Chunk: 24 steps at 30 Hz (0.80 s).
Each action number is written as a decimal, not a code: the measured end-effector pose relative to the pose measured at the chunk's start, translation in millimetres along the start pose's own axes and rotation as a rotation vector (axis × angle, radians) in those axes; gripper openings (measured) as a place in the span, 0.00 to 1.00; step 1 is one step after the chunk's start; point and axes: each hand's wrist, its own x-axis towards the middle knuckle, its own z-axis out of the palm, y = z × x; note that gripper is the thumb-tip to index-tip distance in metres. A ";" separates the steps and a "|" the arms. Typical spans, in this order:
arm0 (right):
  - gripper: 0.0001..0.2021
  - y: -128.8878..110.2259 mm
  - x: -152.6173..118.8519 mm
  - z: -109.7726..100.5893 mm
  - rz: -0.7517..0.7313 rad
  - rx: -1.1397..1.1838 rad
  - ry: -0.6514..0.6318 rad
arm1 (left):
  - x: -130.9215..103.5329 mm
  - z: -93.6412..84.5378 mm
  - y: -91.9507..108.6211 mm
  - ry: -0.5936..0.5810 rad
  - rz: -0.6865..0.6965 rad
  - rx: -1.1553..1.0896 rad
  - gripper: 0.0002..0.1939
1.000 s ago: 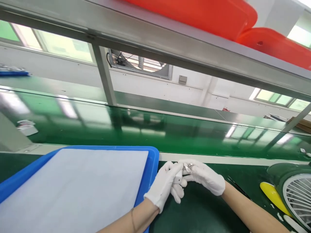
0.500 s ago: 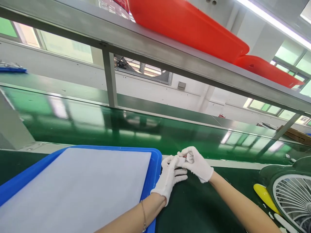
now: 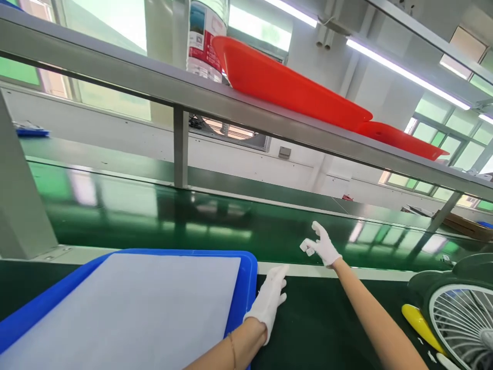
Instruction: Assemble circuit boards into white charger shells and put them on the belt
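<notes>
My left hand (image 3: 268, 299), in a white glove, is beside the right edge of a blue tray (image 3: 249, 272) lined with a white sheet (image 3: 162, 303). Its fingers are stretched out, and I see nothing held in it. My right hand (image 3: 322, 247), also gloved in white, reaches farther out over the glossy green surface (image 3: 231, 226) beyond the pale rail. Index finger and thumb are spread and the other fingers are bent, with no object visible between them. The two hands are apart.
A white-grilled fan (image 3: 462, 318) stands at the right, near a yellow piece (image 3: 421, 326). Overhead runs a grey shelf beam (image 3: 127, 77) bearing red trays (image 3: 292, 82) and a clear plastic bottle (image 3: 206, 41). A grey post (image 3: 180, 149) supports it.
Earlier my hands met around a small thing with a red spot; it is out of sight now. My right hand has moved away, outward over the green surface, its fingers spread. The view has tilted up.
</notes>
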 end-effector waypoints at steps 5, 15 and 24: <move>0.22 -51.1 -39.2 -21.9 0.008 0.383 -0.079 | 0.6 0.5 0.7 -0.025 -0.002 0.012 0.24; 0.17 -91.0 -99.9 14.3 0.235 1.149 0.044 | -19.4 10.6 4.2 -0.075 0.375 0.239 0.22; 0.18 -26.4 -111.0 59.2 0.270 0.964 -0.037 | -22.2 5.5 -2.5 -0.147 0.713 0.867 0.14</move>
